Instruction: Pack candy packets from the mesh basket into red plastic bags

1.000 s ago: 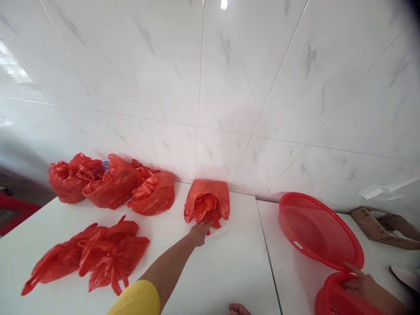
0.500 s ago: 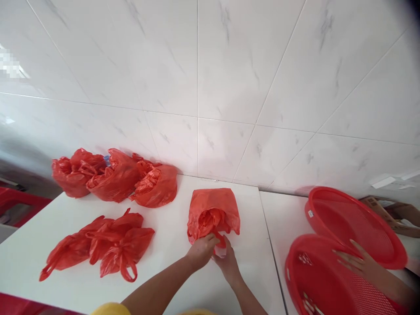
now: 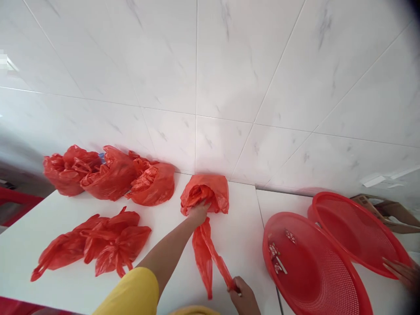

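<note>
A filled red plastic bag lies on the white table near the wall, its gathered opening facing me. My left hand grips the bunched plastic at that opening, with the fingers partly hidden in the folds. From beneath it two long red strips of plastic stretch towards me; one hangs loose. My right hand, near the table's front edge, is closed on the end of the other strip. Whether the strips are the bag's own handles or a second bag, I cannot tell.
Several full red bags stand along the wall at left, with tied red bags in front. To the right are two red plastic baskets, the nearer holding small printed pieces. Another person's hand touches the far basket. Behind is a cardboard box.
The bag has shifted back towards the wall. My right hand has drawn the strip out towards me while my left stays at the opening. The near basket has tilted and moved left; the other person's hand withdrew rightward.
</note>
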A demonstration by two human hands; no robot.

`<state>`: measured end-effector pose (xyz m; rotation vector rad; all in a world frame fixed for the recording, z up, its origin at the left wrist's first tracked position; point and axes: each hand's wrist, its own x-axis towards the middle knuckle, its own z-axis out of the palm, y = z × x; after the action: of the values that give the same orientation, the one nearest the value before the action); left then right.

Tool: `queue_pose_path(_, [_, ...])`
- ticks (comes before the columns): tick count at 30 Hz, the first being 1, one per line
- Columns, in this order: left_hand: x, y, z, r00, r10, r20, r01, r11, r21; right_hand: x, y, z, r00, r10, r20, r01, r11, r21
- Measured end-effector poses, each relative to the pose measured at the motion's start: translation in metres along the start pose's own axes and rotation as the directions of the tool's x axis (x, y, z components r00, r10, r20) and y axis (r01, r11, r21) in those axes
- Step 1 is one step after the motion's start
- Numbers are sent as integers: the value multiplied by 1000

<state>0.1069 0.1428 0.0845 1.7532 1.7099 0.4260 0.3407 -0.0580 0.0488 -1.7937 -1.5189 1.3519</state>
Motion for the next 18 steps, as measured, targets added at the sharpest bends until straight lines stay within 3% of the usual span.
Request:
queue_pose_path(3, [-5, -1, -6, 999, 50, 8, -50, 999, 7, -23, 10, -10, 1000, 24, -19, -23, 997, 74])
queue_pose_path(6, [-32, -1, -7, 993, 113, 15, -113, 993, -14, -34, -3, -17, 992, 5, -129, 13, 990, 138])
queue_pose_path(9, [-78, 4, 2, 978, 203, 55, -201, 978, -52, -36, -33, -25, 982, -19, -188, 49, 987, 155])
queue_pose_path(11, [-111, 12, 13, 954, 287, 86, -280, 957, -81, -35, -59, -29, 986, -67, -153, 93, 981, 167])
queue_pose_path(14, [-148, 30, 27, 903, 428, 31, -418, 894, -162, -33, -98, -34, 991, -125, -57, 135, 966, 220])
queue_pose_path(16, [-158, 44, 28, 914, 401, -52, -400, 879, -260, -32, -120, -38, 987, -154, -36, 158, 948, 276])
queue_pose_path(18, [-158, 53, 22, 946, 294, -139, -324, 880, -346, -30, -134, -42, 980, -182, -78, 198, 922, 334])
